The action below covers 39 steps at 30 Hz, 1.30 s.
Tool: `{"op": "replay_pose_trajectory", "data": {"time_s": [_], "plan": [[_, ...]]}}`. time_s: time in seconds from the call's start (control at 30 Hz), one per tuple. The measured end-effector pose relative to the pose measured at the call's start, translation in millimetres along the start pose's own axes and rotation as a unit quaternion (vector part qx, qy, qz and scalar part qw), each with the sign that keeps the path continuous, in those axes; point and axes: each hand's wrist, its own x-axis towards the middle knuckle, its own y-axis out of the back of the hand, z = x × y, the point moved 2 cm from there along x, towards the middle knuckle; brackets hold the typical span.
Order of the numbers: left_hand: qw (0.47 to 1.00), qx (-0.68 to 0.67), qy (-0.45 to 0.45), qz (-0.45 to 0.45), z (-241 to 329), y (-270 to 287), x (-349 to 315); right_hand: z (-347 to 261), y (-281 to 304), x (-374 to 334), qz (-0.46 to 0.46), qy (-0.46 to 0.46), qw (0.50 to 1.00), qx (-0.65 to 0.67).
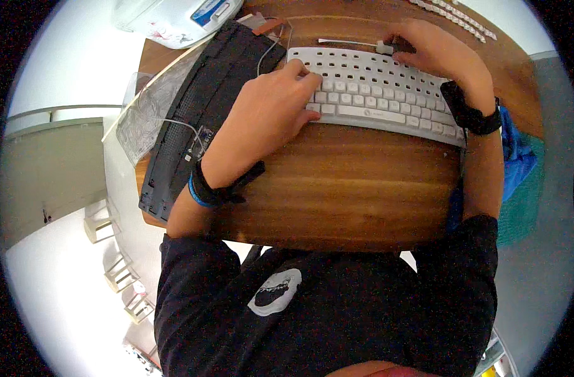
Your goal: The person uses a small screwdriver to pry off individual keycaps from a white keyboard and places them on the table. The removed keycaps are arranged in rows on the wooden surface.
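Observation:
A white keyboard (387,88) lies on the wooden table, its lower rows fitted with pale keycaps and its upper rows showing bare dark switches. At its left end my left hand (274,103) grips the keyboard, fingers curled on the far side and thumb by the near row. Beyond the keyboard's far edge, my right hand (434,53) has index finger and thumb pinched about the blocky end of a thin white stick-shaped tool (350,42). The tool points left, roughly along that edge.
A black keyboard (202,81) lies at the left with a thin cable over it, beside crumpled clear plastic (152,119). A white bin (174,22) stands far left. Loose keycaps (460,19) line the far right. Blue cloth (516,154) is by my right arm.

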Motion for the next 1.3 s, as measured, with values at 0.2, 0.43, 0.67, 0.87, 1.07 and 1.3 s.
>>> {"op": "replay_pose_trajectory", "data": {"time_s": [0.2, 0.43, 0.67, 0.87, 1.07, 1.3], "plan": [[1.000, 0.005, 0.000, -0.010, -2, 2, 4, 7, -8, -5, 0.037, -0.005, 0.999, -0.029], [1.000, 0.008, -0.011, -0.002, -6, 3, 5, -1, -8, -6, 0.025, -0.050, 0.997, -0.048], [1.000, 0.001, 0.003, -0.018, -9, -1, 5, -6, -12, 0, -0.003, -0.063, 0.996, -0.065], [1.000, -0.011, 0.006, -0.017, -6, 0, 5, -13, -3, -3, -0.011, -0.046, 0.998, -0.050], [1.000, -0.022, 0.010, -0.017, -8, 0, 6, -23, -3, -3, -0.037, -0.101, 0.992, -0.061], [1.000, -0.005, 0.017, -0.026, -7, -2, 8, -3, 3, -9, -0.019, -0.050, 0.998, -0.029]]}}
